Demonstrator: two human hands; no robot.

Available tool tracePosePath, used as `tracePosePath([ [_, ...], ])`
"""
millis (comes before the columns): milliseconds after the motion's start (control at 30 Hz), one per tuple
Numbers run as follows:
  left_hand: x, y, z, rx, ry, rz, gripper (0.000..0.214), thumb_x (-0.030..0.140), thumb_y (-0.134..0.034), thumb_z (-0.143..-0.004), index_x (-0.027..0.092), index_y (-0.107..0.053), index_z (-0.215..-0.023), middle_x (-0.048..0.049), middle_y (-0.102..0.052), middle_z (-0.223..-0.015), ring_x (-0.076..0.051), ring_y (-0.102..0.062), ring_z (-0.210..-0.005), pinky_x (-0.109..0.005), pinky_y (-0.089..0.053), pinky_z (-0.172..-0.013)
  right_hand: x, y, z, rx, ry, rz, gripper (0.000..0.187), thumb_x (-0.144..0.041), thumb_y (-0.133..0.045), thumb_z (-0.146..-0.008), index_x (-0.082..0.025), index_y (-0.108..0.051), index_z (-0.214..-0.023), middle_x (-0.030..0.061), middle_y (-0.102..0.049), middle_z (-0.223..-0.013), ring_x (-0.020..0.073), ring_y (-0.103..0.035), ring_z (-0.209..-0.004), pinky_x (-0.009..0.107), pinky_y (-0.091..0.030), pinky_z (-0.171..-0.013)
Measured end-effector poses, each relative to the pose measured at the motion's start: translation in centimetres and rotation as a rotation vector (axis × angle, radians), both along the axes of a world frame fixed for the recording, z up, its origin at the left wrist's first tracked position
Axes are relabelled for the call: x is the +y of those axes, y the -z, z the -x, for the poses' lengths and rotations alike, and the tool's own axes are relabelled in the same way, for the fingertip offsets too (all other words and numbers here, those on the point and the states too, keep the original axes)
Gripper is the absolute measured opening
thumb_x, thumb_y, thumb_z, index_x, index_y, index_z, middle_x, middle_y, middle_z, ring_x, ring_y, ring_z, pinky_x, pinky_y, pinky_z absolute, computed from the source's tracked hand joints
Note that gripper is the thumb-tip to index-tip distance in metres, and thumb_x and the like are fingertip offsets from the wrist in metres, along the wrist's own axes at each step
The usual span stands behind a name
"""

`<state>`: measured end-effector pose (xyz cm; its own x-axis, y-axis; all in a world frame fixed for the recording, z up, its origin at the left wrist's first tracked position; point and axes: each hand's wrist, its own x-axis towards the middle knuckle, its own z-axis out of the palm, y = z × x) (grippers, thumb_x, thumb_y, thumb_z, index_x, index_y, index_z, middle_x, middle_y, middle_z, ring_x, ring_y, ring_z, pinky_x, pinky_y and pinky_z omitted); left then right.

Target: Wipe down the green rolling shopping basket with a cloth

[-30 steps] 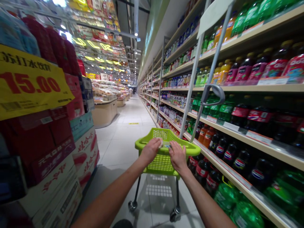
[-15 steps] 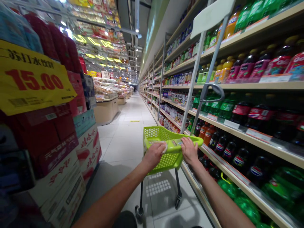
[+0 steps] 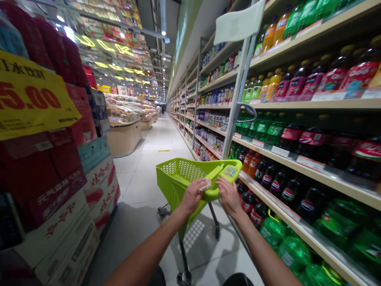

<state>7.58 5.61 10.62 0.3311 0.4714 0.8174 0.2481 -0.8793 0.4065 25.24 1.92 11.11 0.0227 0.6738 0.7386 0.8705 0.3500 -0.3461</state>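
A small lime-green shopping cart stands in front of me, turned at an angle, its basket pointing left. My left hand is closed round a crumpled whitish wad, tissue or cloth, and touches the near edge of the cart's handle. On the other side of that handle end, my right hand has its fingers curled over the green rim. A label panel shows on the handle just beyond the right fingers. Inside the part of the basket that shows, I see only bare green plastic.
Shelves of drink bottles line the right side, with a grey ladder leaning there. Stacked drink cartons and a yellow price sign stand close on the left. A pale tiled aisle runs ahead past food display bins.
The cart has swung, its basket moving left and its handle end coming nearer. Both hands have stayed at the handle and shifted slightly. My view has turned a little right.
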Motion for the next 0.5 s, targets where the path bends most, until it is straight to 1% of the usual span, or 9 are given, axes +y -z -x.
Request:
tracePosePath([
  [67,-0.5,0.0,-1.8,0.050,0.091,-0.083,0.028,0.013,-0.044,-0.081,0.017,-0.058,-0.105,-0.0102,-0.060,-0.111,-0.017,-0.052,-0.108,-0.037,-0.044,-0.093,-0.4,0.2,0.0,-0.006,-0.001,-0.022,0.039,-0.032,-0.027,-0.088,-0.019,-0.062,-0.101,0.0083,-0.062,-0.108,0.0223,-0.051,-0.109,0.048,-0.028,-0.098],
  [133,-0.1,0.7,-2.2,0.072,0.105,-0.125,0.030,0.012,-0.044,-0.080,0.017,-0.057,-0.107,-0.0104,-0.058,-0.114,-0.017,-0.051,-0.109,-0.037,-0.044,-0.094,-0.8,0.5,-1.0,-0.010,0.028,-0.038,0.042,-0.032,-0.025,-0.088,-0.017,-0.061,-0.104,0.0094,-0.062,-0.109,0.0213,-0.052,-0.108,0.044,-0.033,-0.096],
  [200,1.1,2.2,-1.3,0.049,0.018,-0.080,0.032,0.010,-0.043,-0.079,0.017,-0.057,-0.106,-0.0104,-0.059,-0.113,-0.018,-0.052,-0.108,-0.039,-0.044,-0.093,-1.2,0.8,-2.6,-0.021,0.075,-0.029,0.043,-0.032,-0.024,-0.088,-0.016,-0.059,-0.107,0.0094,-0.061,-0.112,0.0209,-0.050,-0.111,0.042,-0.035,-0.095],
  [267,2.4,3.7,-0.3,-0.009,-0.131,0.001,0.034,0.006,-0.041,-0.077,0.016,-0.058,-0.104,-0.0106,-0.060,-0.109,-0.019,-0.053,-0.105,-0.042,-0.045,-0.091,-1.6,0.9,-4.0,-0.043,0.136,-0.014,0.043,-0.032,-0.025,-0.088,-0.016,-0.059,-0.108,0.0099,-0.059,-0.114,0.0218,-0.047,-0.114,0.042,-0.035,-0.095],
  [300,2.7,4.3,-0.2,-0.030,-0.188,0.029,0.035,0.004,-0.039,-0.076,0.016,-0.059,-0.102,-0.0106,-0.061,-0.108,-0.019,-0.054,-0.104,-0.043,-0.045,-0.091,-1.8,0.8,-4.5,-0.059,0.169,-0.010,0.043,-0.033,-0.025,-0.088,-0.015,-0.059,-0.108,0.0104,-0.060,-0.114,0.0226,-0.047,-0.114,0.043,-0.035,-0.094],
  [333,2.8,4.7,-0.5,-0.038,-0.216,0.042,0.036,0.003,-0.039,-0.075,0.016,-0.059,-0.102,-0.0105,-0.061,-0.108,-0.019,-0.053,-0.104,-0.043,-0.045,-0.092,-1.9,0.7,-4.8,-0.083,0.200,-0.007,0.043,-0.032,-0.025,-0.088,-0.014,-0.060,-0.106,0.0109,-0.060,-0.112,0.0234,-0.047,-0.114,0.044,-0.034,-0.094],
  [400,2.1,4.7,-2.0,-0.005,-0.185,0.012,0.038,0.003,-0.039,-0.074,0.016,-0.057,-0.105,-0.0102,-0.059,-0.111,-0.019,-0.050,-0.108,-0.043,-0.042,-0.095,-2.2,0.3,-5.0,-0.152,0.248,-0.001,0.041,-0.031,-0.026,-0.088,-0.015,-0.062,-0.102,0.0102,-0.062,-0.109,0.0245,-0.048,-0.112,0.047,-0.030,-0.095],
  [500,0.6,4.3,-4.5,0.107,-0.073,-0.098,0.038,0.006,-0.042,-0.077,0.017,-0.053,-0.112,-0.0098,-0.054,-0.119,-0.020,-0.042,-0.118,-0.043,-0.037,-0.100,-2.7,-0.3,-5.2,-0.270,0.272,0.002,0.035,-0.030,-0.031,-0.087,-0.018,-0.062,-0.097,0.0064,-0.065,-0.102,0.0239,-0.051,-0.108,0.050,-0.022,-0.098],
])
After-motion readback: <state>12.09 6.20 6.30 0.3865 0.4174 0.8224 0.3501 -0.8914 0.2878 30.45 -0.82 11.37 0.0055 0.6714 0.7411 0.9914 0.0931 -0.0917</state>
